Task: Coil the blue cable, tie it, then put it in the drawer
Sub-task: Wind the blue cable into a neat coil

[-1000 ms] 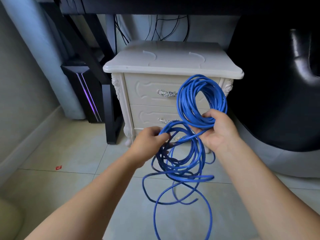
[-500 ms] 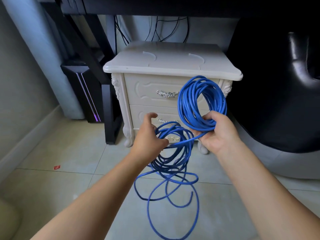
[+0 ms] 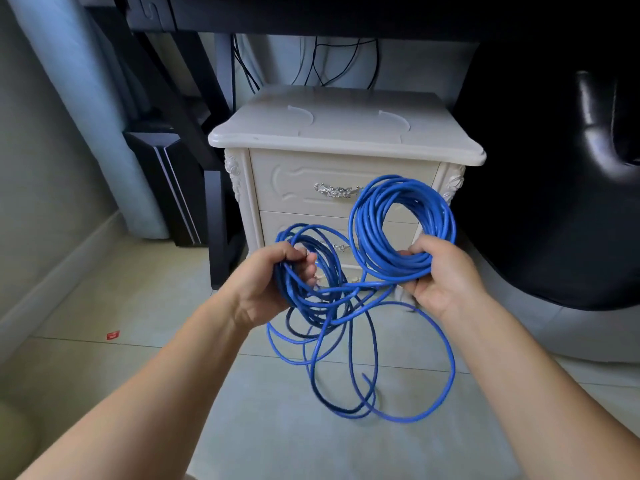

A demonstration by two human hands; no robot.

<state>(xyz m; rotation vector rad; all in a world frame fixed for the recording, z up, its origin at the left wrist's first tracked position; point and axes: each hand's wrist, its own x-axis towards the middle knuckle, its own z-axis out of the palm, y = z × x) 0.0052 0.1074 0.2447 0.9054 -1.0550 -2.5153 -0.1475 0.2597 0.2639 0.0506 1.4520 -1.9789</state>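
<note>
At twelve o'clock, drawers (image 3: 301, 181): both closed in white nightstand (image 3: 346, 133), contents hidden.
Blue cable (image 3: 391, 270): coil toward two o'clock, loose loops sagging toward six.
Right hand (image 3: 446, 275): gripped the coil's bottom.
Left hand (image 3: 266, 285): clutched loose loops.

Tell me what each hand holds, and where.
Both hold the blue cable. The right hand has its grip on the bottom of the neat coil; the left hand on the loose loops' upper left.
</note>
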